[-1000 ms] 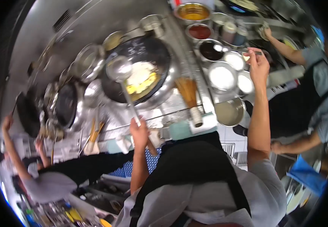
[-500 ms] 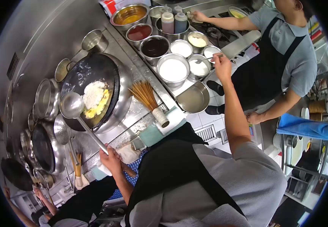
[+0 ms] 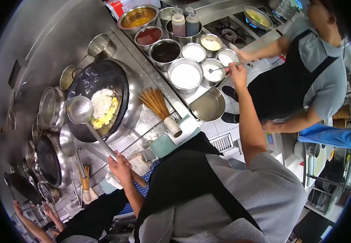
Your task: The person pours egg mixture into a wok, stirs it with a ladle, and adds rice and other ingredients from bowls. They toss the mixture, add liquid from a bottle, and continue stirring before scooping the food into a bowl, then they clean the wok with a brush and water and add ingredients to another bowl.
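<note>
My left hand (image 3: 120,167) is wrapped round the handle of a long ladle (image 3: 80,109), whose bowl hangs over the left edge of a dark wok (image 3: 87,81). White rice (image 3: 101,102) and yellow egg (image 3: 107,117) lie together in the wok, right beside the ladle. In my right hand (image 3: 238,73) a small metal spoon (image 3: 223,67) is pinched, its tip over a steel bowl of white powder (image 3: 212,75). Next to that bowl stands a larger bowl of white powder (image 3: 185,75).
A bamboo brush (image 3: 157,101) lies right of the wok. Sauce bowls (image 3: 165,51) and squeeze bottles (image 3: 178,25) stand at the back. A pot of cloudy liquid (image 3: 208,106) is near my right forearm. A co-worker (image 3: 281,93) stands on the right, another person's arms (image 3: 37,227) lower left.
The spoon's tip has shifted slightly over the powder bowl. The co-worker's hand has come away from the stove towards the small bowls. The ladle has barely moved.
</note>
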Demonstrator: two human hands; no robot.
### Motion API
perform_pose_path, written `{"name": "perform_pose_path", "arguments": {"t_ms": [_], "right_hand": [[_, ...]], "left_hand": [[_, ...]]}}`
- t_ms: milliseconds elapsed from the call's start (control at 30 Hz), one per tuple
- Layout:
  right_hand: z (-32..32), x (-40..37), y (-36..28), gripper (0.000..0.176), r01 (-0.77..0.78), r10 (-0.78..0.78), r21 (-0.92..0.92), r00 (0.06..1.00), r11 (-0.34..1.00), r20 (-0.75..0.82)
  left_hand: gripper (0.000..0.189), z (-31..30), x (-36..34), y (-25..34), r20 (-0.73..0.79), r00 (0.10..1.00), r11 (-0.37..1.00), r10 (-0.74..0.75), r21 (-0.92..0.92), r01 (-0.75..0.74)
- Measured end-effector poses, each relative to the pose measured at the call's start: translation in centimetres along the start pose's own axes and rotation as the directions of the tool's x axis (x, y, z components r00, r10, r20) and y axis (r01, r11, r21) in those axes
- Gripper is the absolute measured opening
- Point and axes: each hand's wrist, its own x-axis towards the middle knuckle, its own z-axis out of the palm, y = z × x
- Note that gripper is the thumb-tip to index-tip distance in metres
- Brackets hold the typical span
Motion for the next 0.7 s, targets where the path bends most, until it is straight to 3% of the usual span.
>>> {"name": "perform_pose_path", "arguments": {"t_ms": [33, 133, 200, 267, 333, 367, 433, 467, 533, 567, 633, 700], "right_hand": [[-0.6, 0.1, -1.3, 0.023, -0.002, 0.002, 0.066, 1.000, 0.998, -0.005], [-0.4, 1.2, -3.1, 0.021, 0.069, -0.069, 0.016, 0.998, 0.997, -0.001], [2.4, 0.6, -6.1, 0.022, 0.189, -0.193, 0.071, 0.980, 0.979, 0.049], [6.8, -3.8, -13.6, 0.019, 0.218, -0.252, 0.192, 0.952, 0.957, 0.174], [9.6, -7.9, -19.0, 0.018, 0.396, -0.433, 0.180, 0.858, 0.900, 0.278], [9.6, -7.5, -18.8, 0.019, 0.577, -0.574, 0.049, 0.794, 0.815, 0.201], [6.5, -6.9, -19.2, 0.020, 0.603, -0.594, -0.182, 0.797, 0.777, 0.106], [4.4, -5.5, -17.8, 0.023, 0.573, -0.552, -0.352, 0.817, 0.740, 0.168], [1.4, -3.3, -13.6, 0.026, 0.531, -0.483, -0.507, 0.843, 0.679, 0.237], [0.5, 0.0, -8.2, 0.031, 0.481, -0.395, -0.651, 0.872, 0.587, 0.289], [-0.6, 2.6, -1.8, 0.037, 0.332, -0.079, -0.565, 0.902, 0.755, 0.424], [-1.9, 3.4, 2.0, 0.047, 0.317, -0.269, -0.621, 0.947, 0.717, 0.173]], "left_hand": [[0.020, -0.5, -0.3, -0.1, -0.019, 1.000, 1.000, 0.000, -0.008, 0.000], [0.018, -1.5, -0.3, -1.1, -0.004, 1.000, 1.000, -0.008, -0.011, 0.008], [0.019, -1.6, 0.0, -1.6, -0.012, 1.000, 0.999, -0.025, -0.034, 0.025], [0.025, -1.5, 0.5, -1.7, 0.028, 1.000, 0.999, -0.010, -0.042, 0.011], [0.027, -0.4, 1.1, -1.4, 0.013, 1.000, 0.998, -0.007, -0.064, 0.008], [0.026, 0.0, 1.0, -0.9, 0.013, 1.000, 0.997, -0.008, -0.078, 0.009], [0.025, 0.6, 1.0, 0.3, 0.032, 0.999, 0.991, -0.002, -0.137, 0.006], [0.025, 1.0, 0.8, 1.1, 0.044, 0.999, 0.983, 0.000, -0.184, 0.008], [0.022, 2.0, 0.4, 2.8, 0.121, 0.992, 0.939, -0.041, -0.335, 0.080], [0.021, 2.5, 0.6, 3.5, 0.166, 0.985, 0.908, -0.055, -0.401, 0.118], [0.017, 3.7, 1.0, 4.7, 0.275, 0.960, 0.817, -0.061, -0.538, 0.206], [0.016, 4.9, 3.4, 3.5, 0.395, 0.914, 0.718, -0.093, -0.610, 0.337]]}}
